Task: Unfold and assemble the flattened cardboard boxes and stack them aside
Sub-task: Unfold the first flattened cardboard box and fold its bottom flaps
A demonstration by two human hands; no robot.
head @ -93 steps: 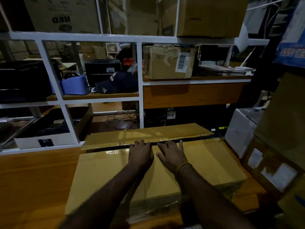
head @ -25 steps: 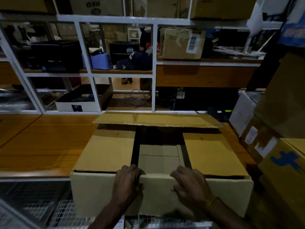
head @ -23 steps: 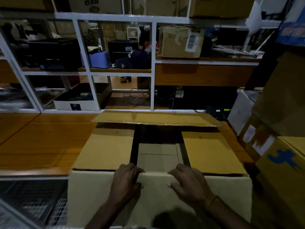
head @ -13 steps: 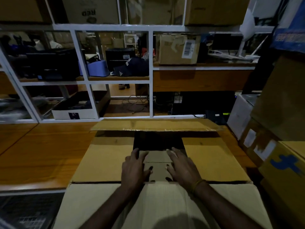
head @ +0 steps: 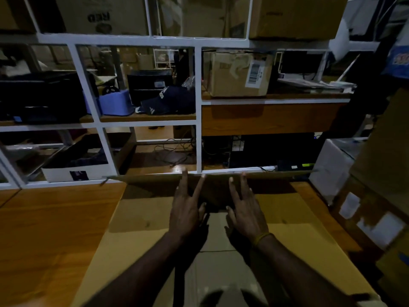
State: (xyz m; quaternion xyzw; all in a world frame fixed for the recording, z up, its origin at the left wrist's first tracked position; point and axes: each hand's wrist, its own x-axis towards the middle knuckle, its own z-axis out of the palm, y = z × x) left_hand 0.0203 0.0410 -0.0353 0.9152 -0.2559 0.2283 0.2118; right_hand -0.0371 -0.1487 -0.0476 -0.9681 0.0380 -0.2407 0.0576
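While both arms reach forward over the box, the scene reads as follows.

Cardboard box (head: 137, 218): lies on the wooden worktop (head: 51, 229), directly in front of the person, its top open.
Side flaps: the left one (head: 141, 216) and the right one (head: 285, 213) are folded flat inward, with a gap between them in the middle.
Far flap (head: 212, 187): stands raised along the back edge of the box, its top edge level with the lowest white bar of the shelving.
Near flap (head: 217, 273): lies toward the person, under the forearms.
Left hand (head: 188, 209): fingers straight and spread, fingertips (head: 184, 173) at the top edge of the far flap; gripping nothing.
Right hand (head: 245, 209): likewise flat with fingers extended, fingertips (head: 243, 176) against the far flap near its top edge; a yellow band (head: 262, 237) sits at the wrist.
Shelving (head: 199, 107): a white frame behind the worktop with wooden boards.
On the shelves: a taped carton with a barcode label (head: 240, 74), a dark cap (head: 170, 99), a light blue container (head: 115, 103), black equipment (head: 42, 96).
Right side: a white box (head: 332, 169) and further cartons with white labels (head: 371, 218), close beside the worktop.
Light: dim, so small details on the shelves are hard to tell.
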